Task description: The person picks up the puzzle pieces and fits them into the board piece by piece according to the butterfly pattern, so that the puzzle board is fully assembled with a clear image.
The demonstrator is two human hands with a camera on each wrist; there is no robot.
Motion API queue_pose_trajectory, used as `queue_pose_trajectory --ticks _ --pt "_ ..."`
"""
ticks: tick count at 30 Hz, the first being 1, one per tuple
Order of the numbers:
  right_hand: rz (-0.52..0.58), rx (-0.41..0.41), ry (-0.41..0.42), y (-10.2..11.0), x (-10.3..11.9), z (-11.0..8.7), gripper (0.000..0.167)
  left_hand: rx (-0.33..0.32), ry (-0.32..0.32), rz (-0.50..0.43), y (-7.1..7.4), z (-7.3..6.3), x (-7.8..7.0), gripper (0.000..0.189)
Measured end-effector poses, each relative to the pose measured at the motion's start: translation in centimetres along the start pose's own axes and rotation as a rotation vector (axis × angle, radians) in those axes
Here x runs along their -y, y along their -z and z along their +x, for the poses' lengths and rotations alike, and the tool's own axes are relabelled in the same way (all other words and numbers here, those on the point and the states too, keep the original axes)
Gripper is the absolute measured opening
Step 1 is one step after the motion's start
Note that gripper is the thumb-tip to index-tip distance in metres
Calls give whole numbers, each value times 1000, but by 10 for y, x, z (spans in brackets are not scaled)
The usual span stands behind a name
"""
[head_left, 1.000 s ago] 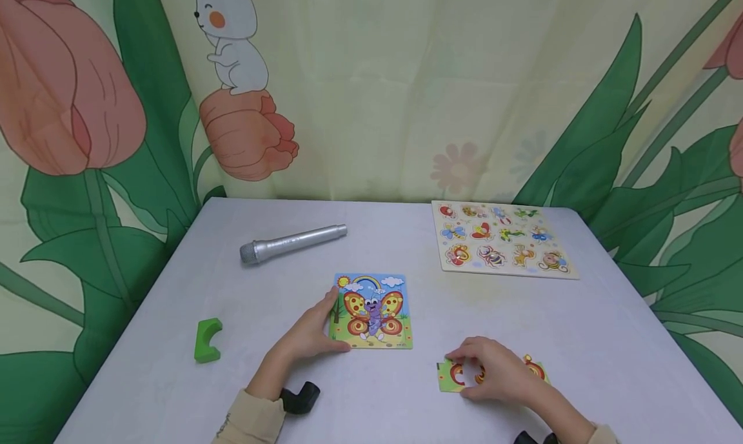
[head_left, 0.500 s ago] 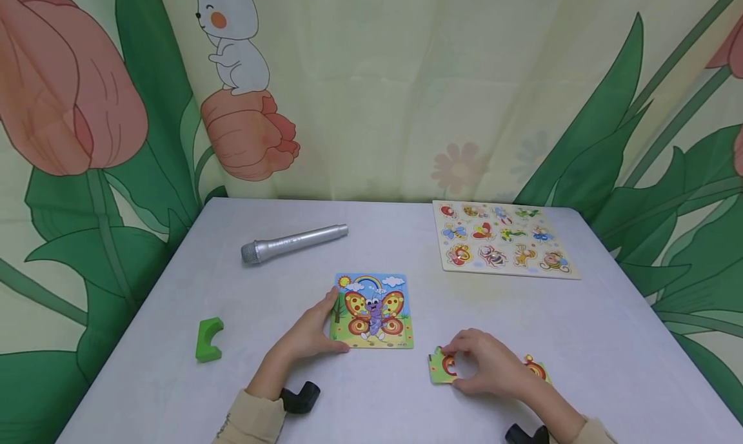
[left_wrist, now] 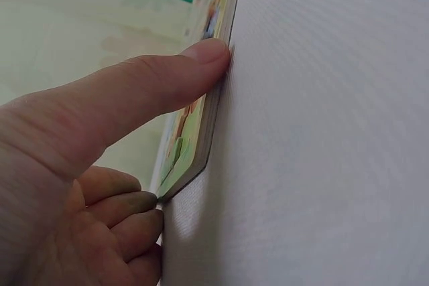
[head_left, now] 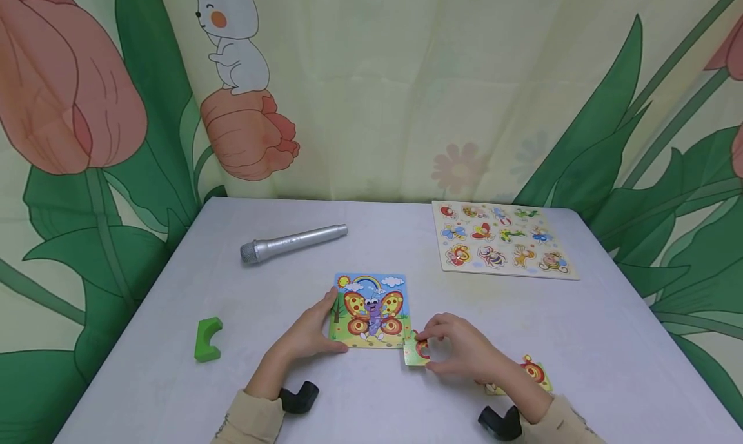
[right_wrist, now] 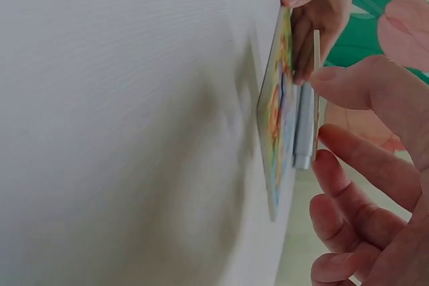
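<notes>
A square butterfly puzzle board (head_left: 373,312) lies flat at the middle of the table. My left hand (head_left: 309,333) holds it at the lower left corner; in the left wrist view the thumb (left_wrist: 181,75) presses one edge and the curled fingers (left_wrist: 110,195) meet the other side. My right hand (head_left: 464,350) pinches a green and red puzzle piece (head_left: 415,353) just over the board's lower right corner. Seen edge-on in the right wrist view, the thin piece (right_wrist: 317,51) is held above the table between thumb and fingers.
More puzzle pieces (head_left: 535,370) lie under and beside the right forearm. A silver microphone (head_left: 296,242) lies behind the board. At the back right is an insect puzzle board (head_left: 505,241). A green notched block (head_left: 207,341) sits at the left. A printed curtain (head_left: 371,95) hangs behind.
My right hand has lifted the piece from beside the other pieces and carried it left to the board's corner. The left hand stays on the board.
</notes>
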State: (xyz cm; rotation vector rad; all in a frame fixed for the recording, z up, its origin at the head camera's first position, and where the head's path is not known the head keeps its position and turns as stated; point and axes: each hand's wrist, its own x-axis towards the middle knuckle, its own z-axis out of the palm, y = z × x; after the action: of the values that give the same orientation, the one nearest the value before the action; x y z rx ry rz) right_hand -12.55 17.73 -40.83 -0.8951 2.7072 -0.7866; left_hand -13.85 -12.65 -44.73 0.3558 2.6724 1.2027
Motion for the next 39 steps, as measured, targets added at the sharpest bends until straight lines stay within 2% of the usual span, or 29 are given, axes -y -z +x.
queue_pose_trajectory --ticks 16,25,39 --pt "34 -12 126 -12 19 46 37 3 -11 -4 0 -3 0 109" --pt "4 10 121 -27 32 72 37 9 -22 -14 2 -3 1 107" --pt "-28 40 75 -41 42 94 35 15 -24 -1 2 -2 0 108"
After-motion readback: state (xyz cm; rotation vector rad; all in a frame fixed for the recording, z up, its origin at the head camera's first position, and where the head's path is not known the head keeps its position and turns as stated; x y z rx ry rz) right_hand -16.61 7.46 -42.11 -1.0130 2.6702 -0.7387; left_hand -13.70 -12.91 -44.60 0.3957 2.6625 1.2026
